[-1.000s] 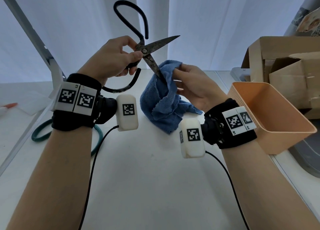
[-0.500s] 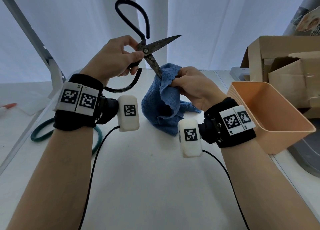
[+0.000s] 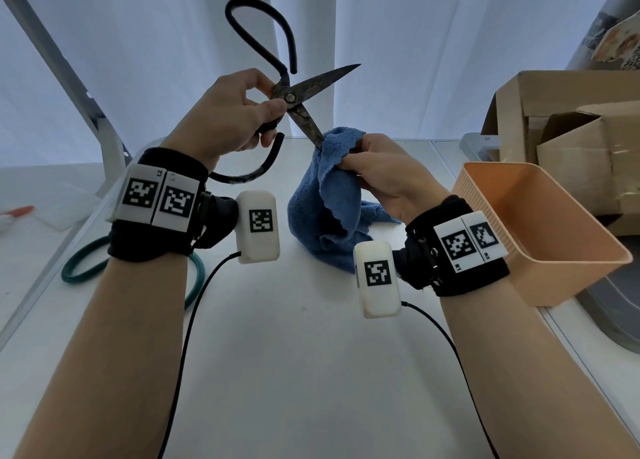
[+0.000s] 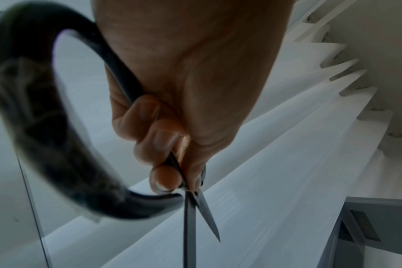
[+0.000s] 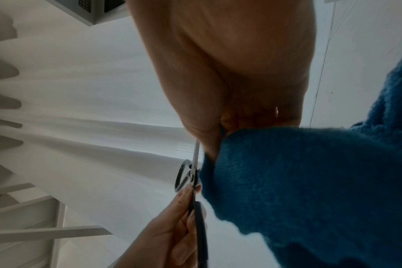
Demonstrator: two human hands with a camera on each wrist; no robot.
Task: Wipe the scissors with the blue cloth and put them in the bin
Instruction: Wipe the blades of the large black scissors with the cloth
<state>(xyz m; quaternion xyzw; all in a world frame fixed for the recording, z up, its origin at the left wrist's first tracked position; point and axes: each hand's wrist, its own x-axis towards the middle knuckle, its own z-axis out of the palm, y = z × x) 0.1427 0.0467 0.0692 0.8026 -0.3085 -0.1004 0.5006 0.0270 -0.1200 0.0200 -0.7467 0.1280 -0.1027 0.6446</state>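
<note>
The orange bin [image 3: 540, 230] stands empty at three o'clock on the white table [image 3: 311, 354]. The blue cloth [image 3: 322, 216], bunched, trails onto the table, the right hand [image 3: 381, 178] pinching it around the lower blade's tip. The left hand [image 3: 235, 119] grasps the scissors [image 3: 294, 98] aloft near the pivot: black looped handles, tarnished blades spread apart. The wrist tags' small print is illegible.

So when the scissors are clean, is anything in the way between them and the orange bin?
Mostly just the person's own right hand and the blue cloth it holds: they sit between the scissors, held up by the left hand, and the orange bin. The bin's top is open, and nothing visible covers it.
</note>
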